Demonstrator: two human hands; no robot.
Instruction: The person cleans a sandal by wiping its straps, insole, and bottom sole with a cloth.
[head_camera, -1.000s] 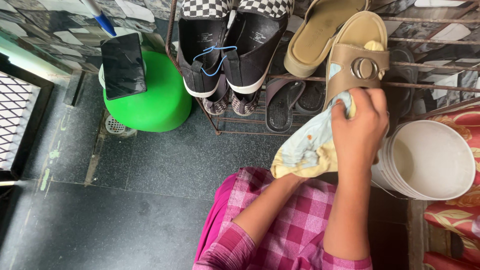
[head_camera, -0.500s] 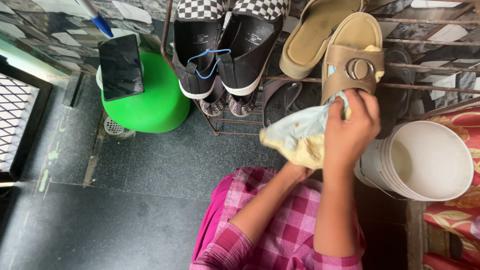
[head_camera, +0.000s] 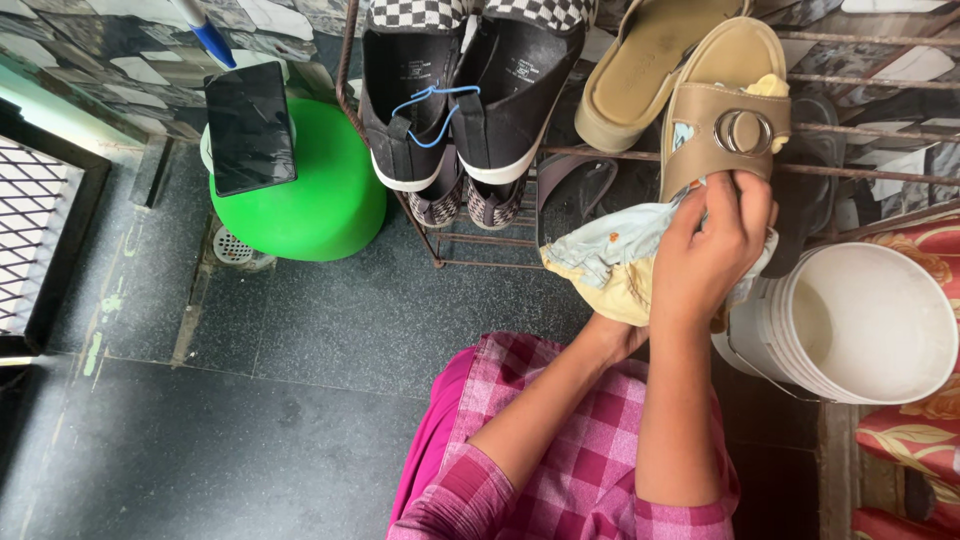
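Right hand (head_camera: 712, 250): grip clenched on a pale blue and yellow cloth (head_camera: 610, 270), pressed against the heel end of a tan sandal (head_camera: 722, 110).
Left hand (head_camera: 620, 335): mostly hidden under the cloth; cannot tell its grip.
Tan sandal: tilted, toe up, ring buckle on the strap, leaning against the metal shoe rack (head_camera: 860, 130), cloth tucked under the strap.
Rack, left part: pair of black shoes (head_camera: 470, 90) with checkered toes.
Right: white bucket (head_camera: 870, 320) just beside the right hand.
Left, on floor: green tub (head_camera: 320, 195) carrying a dark phone (head_camera: 250, 128).
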